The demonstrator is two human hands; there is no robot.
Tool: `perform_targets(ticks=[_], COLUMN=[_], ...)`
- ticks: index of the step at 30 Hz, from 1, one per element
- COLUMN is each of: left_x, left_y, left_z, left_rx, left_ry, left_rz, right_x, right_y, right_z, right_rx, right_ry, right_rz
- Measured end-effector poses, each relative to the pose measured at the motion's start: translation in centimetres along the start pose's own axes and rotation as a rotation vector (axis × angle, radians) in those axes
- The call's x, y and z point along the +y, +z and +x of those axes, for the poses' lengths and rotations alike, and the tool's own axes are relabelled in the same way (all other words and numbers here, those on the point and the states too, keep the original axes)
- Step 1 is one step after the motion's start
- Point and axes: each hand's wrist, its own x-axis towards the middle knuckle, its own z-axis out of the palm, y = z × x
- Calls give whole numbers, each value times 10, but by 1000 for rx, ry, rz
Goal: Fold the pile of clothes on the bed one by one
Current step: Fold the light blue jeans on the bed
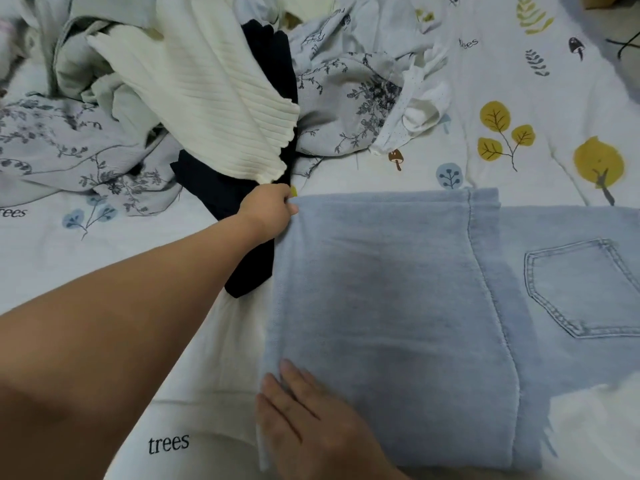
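The bed (381,168) is covered with a white sheet printed with leaves, mushrooms and the word "trees". On it, in front of the person, lie the jeans (398,306), pale blue, already folded over once, with a back pocket (581,289) showing at the right. Their long axis runs left to right, and the folded edge is the left one, running from far to near.

Both hands are on this left edge. The left hand (270,209) is at the far corner; its fingers (289,199) are curled and pinch the denim there. The right hand (311,420) lies flat on the near corner, fingers straight and together, pressing the cloth down. So the whole garment stretches away to the right of both hands, and the next fold, I judge, must carry this edge rightward, toward the pocket.

Just beyond the left hand begins the pile (173,98): a ribbed cream top, a dark garment touching the jeans' edge, and flowered grey cloth, all not yet folded.
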Motion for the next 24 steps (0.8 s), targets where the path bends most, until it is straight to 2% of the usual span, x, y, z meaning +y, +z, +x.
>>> perform_targets(ticks=[1,5,7,9,11,12,15,17,18,19,21,22,24], left_x=[0,10,19,27,28,23,-2,-15,-14,-12,0,5,17], left_y=[4,12,9,13,27,36,63,70,70,71,68,67,68], left_z=[-1,-8,-17,-31,-48,-54,-57,-53,-52,-50,-56,-59,-64], left_rx=[23,90,226,384,376,322,135,43,19,20,-4,19,43], left_ry=[-29,-20,67,305,526,573,515,414,371,351,344,327,305], left_rz=[-2,186,292,304,343,393,574,635,640,627,603,573,502], right_x=[0,-8,-14,-4,25,46,112,130,133,135,143,149,168], right_y=[6,42,43,22,-2,-11,-14,-12,-14,-18,-30,-41,-67], right_z=[-5,-48,-52,-34,-14,-10,-25,-31,-29,-25,-21,-20,-20], right_rx=[-21,-357,-277,-71,30,9,-294,-483,-519,-533,-452,-384,-223], right_ry=[-8,45,57,114,237,352,603,701,725,720,686,745,1022], right_rz=[-21,-188,-149,-92,-94,-172,-386,-333,-317,-327,-367,-387,-384])
